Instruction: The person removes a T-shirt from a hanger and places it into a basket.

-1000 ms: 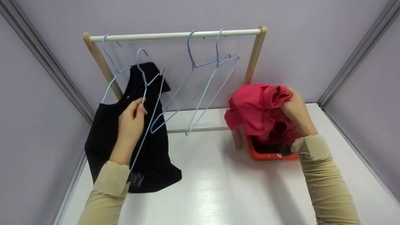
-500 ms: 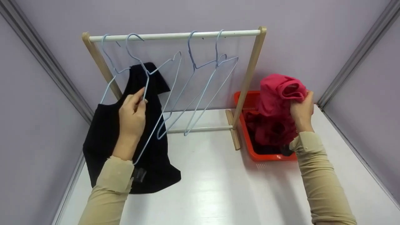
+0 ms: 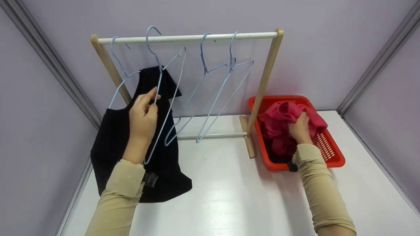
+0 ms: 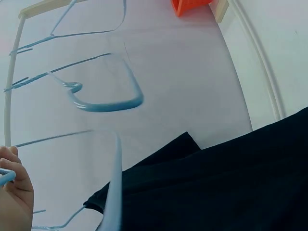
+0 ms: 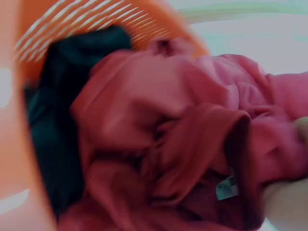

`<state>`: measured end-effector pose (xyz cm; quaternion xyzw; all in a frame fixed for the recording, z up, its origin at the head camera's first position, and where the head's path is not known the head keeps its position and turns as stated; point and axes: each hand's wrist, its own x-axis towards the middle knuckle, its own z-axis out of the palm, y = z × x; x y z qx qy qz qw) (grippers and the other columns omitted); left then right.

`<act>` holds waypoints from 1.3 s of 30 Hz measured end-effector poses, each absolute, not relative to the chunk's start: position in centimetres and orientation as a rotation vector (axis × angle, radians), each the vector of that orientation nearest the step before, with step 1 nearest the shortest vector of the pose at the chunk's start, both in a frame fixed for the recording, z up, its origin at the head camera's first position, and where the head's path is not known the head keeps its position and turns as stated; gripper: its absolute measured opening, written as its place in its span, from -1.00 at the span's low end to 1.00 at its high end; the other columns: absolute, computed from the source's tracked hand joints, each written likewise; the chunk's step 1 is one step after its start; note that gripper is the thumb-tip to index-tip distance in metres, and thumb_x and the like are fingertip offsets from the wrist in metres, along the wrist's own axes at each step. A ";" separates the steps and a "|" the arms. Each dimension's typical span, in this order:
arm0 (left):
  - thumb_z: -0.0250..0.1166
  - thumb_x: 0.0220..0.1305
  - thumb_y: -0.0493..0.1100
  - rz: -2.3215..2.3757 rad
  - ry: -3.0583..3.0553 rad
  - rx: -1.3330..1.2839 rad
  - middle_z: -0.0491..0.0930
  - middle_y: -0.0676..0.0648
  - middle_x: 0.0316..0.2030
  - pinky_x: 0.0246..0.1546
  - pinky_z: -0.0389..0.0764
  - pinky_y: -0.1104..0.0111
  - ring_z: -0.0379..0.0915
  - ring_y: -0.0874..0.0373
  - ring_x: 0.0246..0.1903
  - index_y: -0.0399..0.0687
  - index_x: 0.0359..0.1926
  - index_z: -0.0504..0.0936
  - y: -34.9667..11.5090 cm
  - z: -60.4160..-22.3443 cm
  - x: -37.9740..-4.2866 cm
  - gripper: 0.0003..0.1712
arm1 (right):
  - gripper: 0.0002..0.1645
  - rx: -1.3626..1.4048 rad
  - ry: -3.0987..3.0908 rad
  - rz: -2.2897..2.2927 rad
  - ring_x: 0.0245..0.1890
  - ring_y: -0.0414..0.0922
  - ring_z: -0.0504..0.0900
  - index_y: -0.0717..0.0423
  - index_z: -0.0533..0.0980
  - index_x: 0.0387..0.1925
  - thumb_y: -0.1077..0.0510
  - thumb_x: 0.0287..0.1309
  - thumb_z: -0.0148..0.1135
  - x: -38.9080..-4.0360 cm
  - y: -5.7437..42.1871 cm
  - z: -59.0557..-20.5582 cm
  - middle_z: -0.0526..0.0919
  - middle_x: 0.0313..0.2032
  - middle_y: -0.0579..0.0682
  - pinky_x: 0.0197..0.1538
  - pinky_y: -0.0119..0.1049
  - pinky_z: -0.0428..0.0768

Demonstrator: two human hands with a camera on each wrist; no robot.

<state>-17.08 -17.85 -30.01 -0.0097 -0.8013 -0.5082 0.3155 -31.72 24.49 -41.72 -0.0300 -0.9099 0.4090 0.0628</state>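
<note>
My left hand [image 3: 143, 121] pinches the side of a light blue wire hanger [image 3: 160, 67] between thumb and fingers. This hanger's hook is at the white rail [image 3: 183, 38]; whether the rail bears its weight cannot be told. Beside and behind that hand, a black sleeveless top [image 3: 111, 141] hangs from the leftmost hanger [image 3: 115, 59]. At the right, my right hand [image 3: 300, 129] grips a crumpled pink garment [image 3: 277, 114] in the red basket [image 3: 336, 162]; its fingertips are partly hidden in the cloth. The right wrist view shows the pink garment [image 5: 139, 96] close and blurred, with dark cloth [image 5: 57, 144] beside it.
Two bare blue hangers, one nearer the middle [image 3: 202, 55] and one further right [image 3: 231, 54], hang on the rail. The rack's right wooden leg [image 3: 265, 78] stands against the basket's left side. A white table [image 3: 210, 196] lies below, with grey walls around.
My right hand has lowered the pink garment into the basket. My left hand has raised its hanger from below the rail until the hook reaches it, the hook then shifting slightly right.
</note>
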 end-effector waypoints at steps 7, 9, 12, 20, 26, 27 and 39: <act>-0.08 0.26 -0.50 -1.555 -2.076 -0.084 0.45 -0.26 0.09 -0.37 0.35 0.61 0.20 0.39 -0.49 -0.29 0.30 0.30 -17.7 -29.8 -17.3 -0.44 | -0.14 0.290 -3.257 0.999 0.24 0.31 0.20 0.44 0.02 0.32 0.01 0.18 0.07 -31.1 25.3 -41.9 0.16 0.25 0.50 0.34 0.22 0.17; -0.08 0.28 -0.49 -1.559 -2.072 -0.084 0.45 -0.24 0.09 -0.38 0.35 0.60 0.20 0.39 -0.48 -0.29 0.31 0.30 -17.7 -29.8 -17.3 -0.45 | -0.08 0.310 -3.253 1.048 0.24 0.29 0.19 0.39 -0.01 0.36 -0.07 0.20 0.10 -31.2 25.7 -41.9 0.15 0.27 0.47 0.35 0.24 0.15; -0.07 0.30 -0.49 -1.544 -2.069 -0.070 0.46 -0.22 0.09 -0.38 0.36 0.60 0.21 0.39 -0.49 -0.28 0.30 0.31 -17.7 -29.8 -17.3 -0.46 | 0.03 0.298 -3.248 1.173 0.28 0.27 0.14 0.25 -0.11 0.43 -0.24 0.22 0.08 -31.1 26.4 -41.8 0.08 0.33 0.40 0.37 0.27 0.08; 0.00 0.31 -0.46 -1.465 -2.115 -0.009 0.53 -0.20 0.10 -0.53 0.39 0.65 0.29 0.41 -0.48 -0.23 0.25 0.40 -17.7 -29.8 -17.5 -0.51 | -0.22 -0.024 -2.778 1.289 0.22 0.15 0.35 0.24 0.32 0.25 -0.30 0.30 -0.09 -30.4 29.3 -42.8 0.41 0.21 0.31 0.28 0.01 0.29; 0.03 0.35 -0.40 -1.398 -2.154 0.023 0.54 -0.14 0.13 -0.54 0.48 0.61 0.36 0.43 -0.45 -0.20 0.24 0.42 -17.7 -29.4 -17.7 -0.55 | -0.49 -0.345 -2.531 1.099 0.02 0.23 0.49 0.37 0.49 0.03 0.03 0.32 -0.10 -29.7 31.7 -43.8 0.55 -0.01 0.38 0.08 -0.02 0.43; 0.03 0.35 -0.39 -1.391 -2.165 0.032 0.54 -0.13 0.14 -0.52 0.50 0.60 0.36 0.44 -0.44 -0.19 0.24 0.42 -17.8 -29.2 -17.6 -0.55 | -0.51 -0.381 -2.513 1.060 0.03 0.27 0.48 0.39 0.49 0.01 0.08 0.30 -0.11 -29.5 32.1 -44.0 0.54 -0.02 0.41 0.10 0.02 0.41; 0.05 0.37 -0.34 -1.426 -2.273 0.088 0.52 -0.16 0.17 -0.61 0.52 0.62 0.44 0.35 -0.36 -0.19 0.25 0.42 -17.7 -29.2 -17.9 -0.57 | -0.46 -0.647 -2.529 0.970 0.09 0.39 0.39 0.45 0.39 0.13 0.18 0.25 -0.22 -27.4 35.8 -48.0 0.42 0.06 0.50 0.15 0.22 0.34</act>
